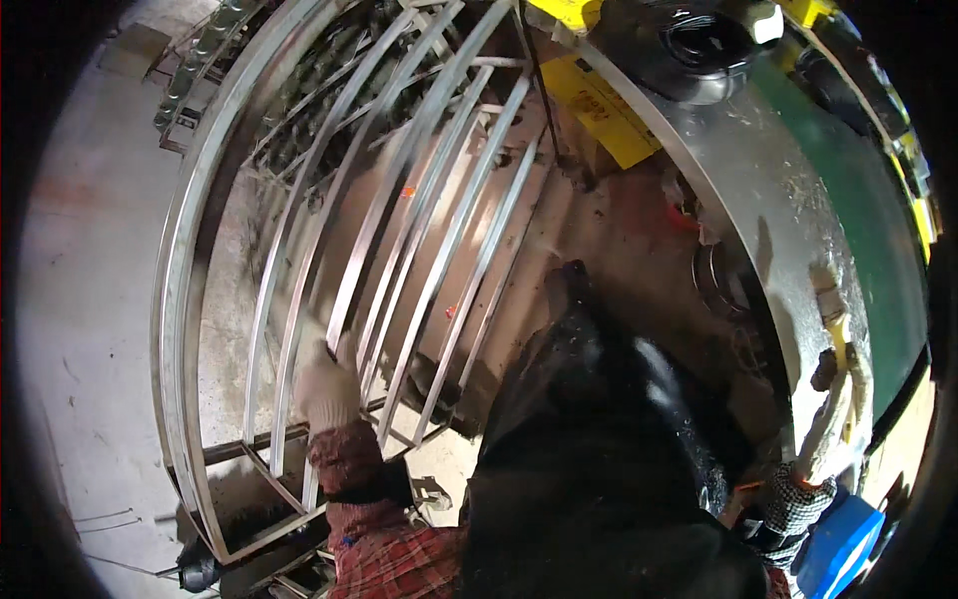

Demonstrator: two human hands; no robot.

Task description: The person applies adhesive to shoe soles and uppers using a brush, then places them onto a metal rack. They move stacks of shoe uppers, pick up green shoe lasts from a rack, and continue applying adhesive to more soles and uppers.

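Observation:
My left hand (327,387), in a pale work glove, is closed around a silver metal bar (384,210); its fingertips are blurred. That bar slants among several similar bars standing in a metal frame (178,299) on my left. On the right, my right hand (840,404) wears a pale glove with yellowish patches. It lies along the grey metal worktop (743,150) with its fingers stretched forward, and I see nothing held in it. A dark spot shows beside its fingers; what it is, I cannot tell.
A black rounded object (704,45) stands at the worktop's far end, beside a green surface (848,190). A yellow sign (604,110) hangs below its edge. A blue box-like item (840,544) is near my right wrist. My black apron (599,469) fills the lower middle.

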